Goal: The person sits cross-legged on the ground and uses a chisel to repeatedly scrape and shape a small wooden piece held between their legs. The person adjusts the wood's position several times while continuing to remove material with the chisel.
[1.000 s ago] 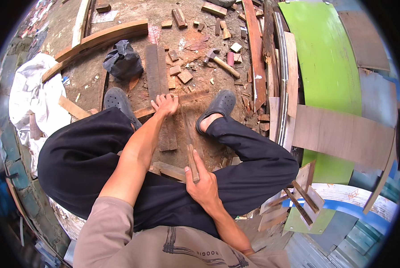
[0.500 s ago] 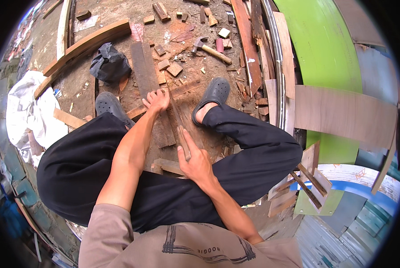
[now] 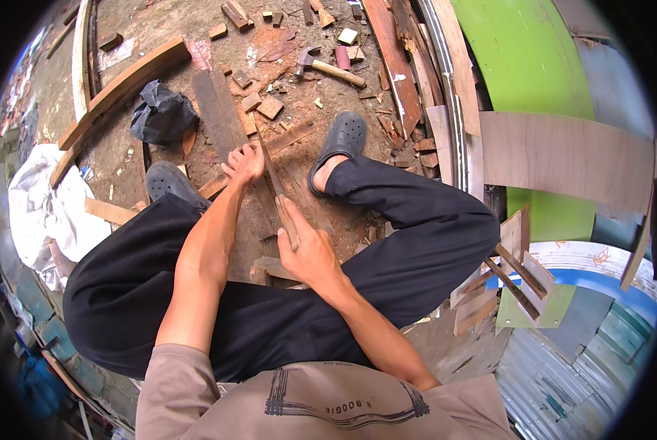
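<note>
My right hand (image 3: 310,253) is wrapped around the wooden handle of a handsaw (image 3: 272,169). The narrow dark blade points away from me and passes just right of my left hand (image 3: 246,163). That left hand is closed over a dark wooden board (image 3: 220,110), which lies lengthwise between my feet. Its fingers curl at the board's edge, close beside the blade. Another wood strip (image 3: 292,137) lies crosswise near the blade. I cannot tell how deep the teeth sit in the wood.
A claw hammer (image 3: 333,70) lies beyond my right shoe (image 3: 343,139), among scattered wood offcuts (image 3: 270,108). A crumpled black bag (image 3: 163,114), a curved beam (image 3: 127,84) and white cloth (image 3: 42,213) are on the left. Long planks (image 3: 396,66) and a green panel (image 3: 533,66) line the right.
The whole view has shifted slightly, so floor items appear further up and left. The saw and my right hand sit a little further forward relative to my left hand, which keeps its hold.
</note>
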`<move>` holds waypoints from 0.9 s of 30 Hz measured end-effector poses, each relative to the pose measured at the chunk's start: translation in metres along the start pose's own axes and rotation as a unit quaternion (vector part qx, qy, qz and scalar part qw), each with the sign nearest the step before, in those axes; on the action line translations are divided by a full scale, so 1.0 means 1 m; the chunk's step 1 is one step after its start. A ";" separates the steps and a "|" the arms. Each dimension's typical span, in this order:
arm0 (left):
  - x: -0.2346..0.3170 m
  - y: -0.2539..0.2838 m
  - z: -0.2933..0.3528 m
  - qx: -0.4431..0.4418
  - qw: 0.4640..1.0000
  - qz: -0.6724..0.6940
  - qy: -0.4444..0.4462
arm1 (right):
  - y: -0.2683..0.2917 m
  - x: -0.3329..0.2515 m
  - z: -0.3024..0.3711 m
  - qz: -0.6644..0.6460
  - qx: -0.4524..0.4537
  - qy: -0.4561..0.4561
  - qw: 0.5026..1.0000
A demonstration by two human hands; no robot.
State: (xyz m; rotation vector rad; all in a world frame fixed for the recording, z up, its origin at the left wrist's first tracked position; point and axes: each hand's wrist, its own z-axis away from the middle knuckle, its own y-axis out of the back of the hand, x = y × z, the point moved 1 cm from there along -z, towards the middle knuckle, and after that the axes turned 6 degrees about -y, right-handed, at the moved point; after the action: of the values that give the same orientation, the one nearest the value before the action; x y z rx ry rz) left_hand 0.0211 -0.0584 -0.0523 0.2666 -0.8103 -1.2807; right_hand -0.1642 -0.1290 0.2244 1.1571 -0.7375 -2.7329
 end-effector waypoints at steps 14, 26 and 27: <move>-0.001 -0.002 0.000 0.005 1.000 0.006 -0.007 | 0.007 0.018 0.027 -0.027 0.038 0.067 0.997; -0.001 0.000 0.000 0.002 1.000 0.024 -0.014 | 0.001 0.016 0.019 -0.049 0.046 0.045 0.997; 0.001 0.002 0.001 -0.003 1.000 0.024 -0.014 | 0.003 0.019 0.022 -0.048 0.051 0.051 0.996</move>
State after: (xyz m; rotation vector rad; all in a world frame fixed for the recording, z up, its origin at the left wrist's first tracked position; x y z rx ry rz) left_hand 0.0219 -0.0585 -0.0504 0.2239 -0.8310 -1.2444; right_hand -0.1933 -0.1280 0.2269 1.3766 -0.8384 -2.7158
